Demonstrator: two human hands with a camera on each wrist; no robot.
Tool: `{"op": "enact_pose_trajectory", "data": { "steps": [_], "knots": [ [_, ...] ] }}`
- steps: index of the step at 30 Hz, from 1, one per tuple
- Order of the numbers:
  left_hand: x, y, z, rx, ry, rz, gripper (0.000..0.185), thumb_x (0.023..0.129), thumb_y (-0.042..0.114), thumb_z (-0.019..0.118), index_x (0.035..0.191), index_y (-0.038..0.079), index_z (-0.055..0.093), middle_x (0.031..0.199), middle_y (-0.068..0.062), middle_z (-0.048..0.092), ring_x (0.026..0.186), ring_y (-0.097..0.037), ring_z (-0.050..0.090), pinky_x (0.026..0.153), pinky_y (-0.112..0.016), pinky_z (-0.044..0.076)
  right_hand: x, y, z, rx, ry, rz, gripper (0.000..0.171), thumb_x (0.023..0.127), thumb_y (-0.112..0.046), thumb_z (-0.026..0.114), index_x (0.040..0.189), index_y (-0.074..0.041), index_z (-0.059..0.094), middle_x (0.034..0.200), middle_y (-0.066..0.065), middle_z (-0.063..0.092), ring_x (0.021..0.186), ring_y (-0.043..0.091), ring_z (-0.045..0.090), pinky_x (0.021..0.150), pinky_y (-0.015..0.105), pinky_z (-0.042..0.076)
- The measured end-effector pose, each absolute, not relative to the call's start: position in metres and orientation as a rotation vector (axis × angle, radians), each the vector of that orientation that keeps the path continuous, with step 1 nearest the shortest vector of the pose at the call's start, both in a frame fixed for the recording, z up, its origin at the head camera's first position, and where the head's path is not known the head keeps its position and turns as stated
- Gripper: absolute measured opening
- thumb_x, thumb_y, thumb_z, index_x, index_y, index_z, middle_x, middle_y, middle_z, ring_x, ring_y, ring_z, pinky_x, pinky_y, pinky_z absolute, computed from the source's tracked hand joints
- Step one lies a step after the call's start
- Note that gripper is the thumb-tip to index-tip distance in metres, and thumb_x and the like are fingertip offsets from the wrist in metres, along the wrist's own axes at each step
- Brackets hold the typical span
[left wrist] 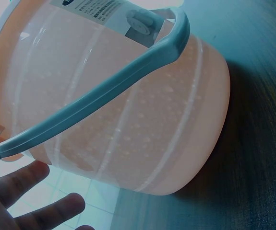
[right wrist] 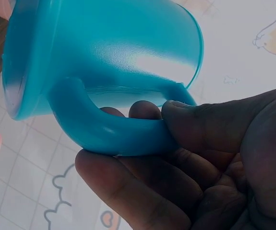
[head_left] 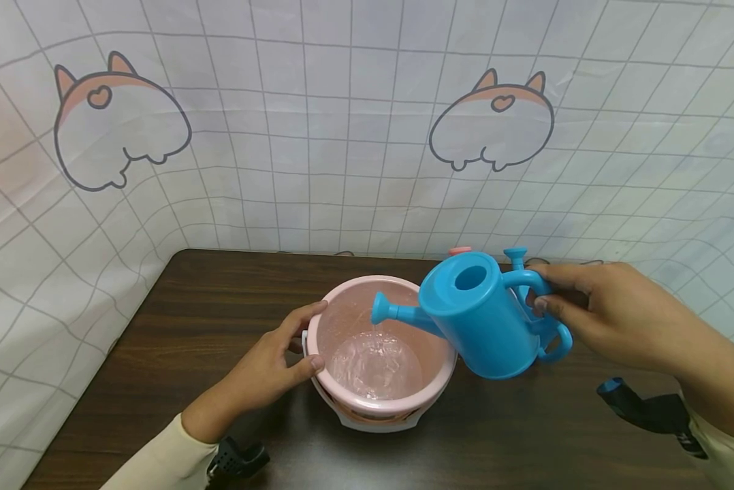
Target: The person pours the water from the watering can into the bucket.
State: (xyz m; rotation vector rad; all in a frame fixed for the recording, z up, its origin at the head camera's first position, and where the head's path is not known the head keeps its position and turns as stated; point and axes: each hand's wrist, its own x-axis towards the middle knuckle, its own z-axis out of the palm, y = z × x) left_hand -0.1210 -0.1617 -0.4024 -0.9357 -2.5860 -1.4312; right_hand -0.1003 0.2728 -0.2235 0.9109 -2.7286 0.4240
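Note:
A pink translucent bucket [head_left: 428, 378] with a pale grey handle [left wrist: 104, 100] stands on the dark wooden table [head_left: 220, 299] and holds some water. My left hand [head_left: 278, 361] grips its left rim, thumb on the edge. My right hand [head_left: 594, 306] holds a blue watering can [head_left: 483, 323] by its handle [right wrist: 109, 132], fingers curled round it. The can is tilted left, its spout [head_left: 394, 314] over the bucket's mouth. In the right wrist view the can's body [right wrist: 104, 52] fills the upper frame.
A grid-patterned white cloth with cartoon animals [head_left: 489, 122] hangs behind and beside the table. A small pink object [head_left: 460, 250] peeks from behind the can. Black wrist straps [head_left: 649, 408] sit at the lower right and lower left [head_left: 238, 459].

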Motion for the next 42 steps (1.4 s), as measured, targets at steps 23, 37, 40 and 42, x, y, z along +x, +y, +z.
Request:
{"op": "enact_pose_trajectory", "data": {
  "steps": [23,37,40,42],
  "knots": [
    [-0.1206,-0.1614,-0.4013,-0.946,-2.567,-1.431,0.071,0.098,0.045,0.065,0.158,0.027,0.033,0.128,-0.004,0.063,0.097,-0.013,0.067,0.086,-0.05,0.055,-0.1011,0.2731,-0.2225,0.916,-2.729,0.387,0.05,0.087,-0.001,0.079,0.134,0.002,0.065,0.106,0.006,0.075,0.068,0.002,0.055,0.058,0.026,0.046],
    [-0.1203,-0.1612,-0.4016,-0.95,-2.564,-1.435,0.071,0.098,0.047,0.064,0.159,0.027,0.033,0.127,-0.005,0.063,0.096,-0.013,0.067,0.084,-0.049,0.055,-0.1011,0.2731,-0.223,0.913,-2.725,0.386,0.051,0.086,-0.001,0.08,0.134,0.002,0.065,0.11,0.01,0.075,0.072,0.003,0.059,0.06,0.027,0.049],
    [-0.1201,-0.1614,-0.4019,-0.946,-2.568,-1.438,0.071,0.098,0.046,0.064,0.159,0.028,0.033,0.127,-0.005,0.063,0.096,-0.013,0.067,0.084,-0.049,0.055,-0.1011,0.273,-0.2228,0.911,-2.724,0.383,0.051,0.086,-0.001,0.08,0.135,0.002,0.065,0.111,0.01,0.075,0.074,0.003,0.06,0.061,0.027,0.05],
    [-0.12,-0.1614,-0.4021,-0.945,-2.57,-1.44,0.071,0.098,0.044,0.065,0.159,0.028,0.033,0.127,-0.005,0.063,0.096,-0.013,0.067,0.084,-0.049,0.055,-0.1011,0.2729,-0.2226,0.91,-2.724,0.377,0.051,0.086,-0.002,0.08,0.135,0.002,0.065,0.111,0.01,0.075,0.075,0.003,0.061,0.062,0.028,0.051]
  ]
}}
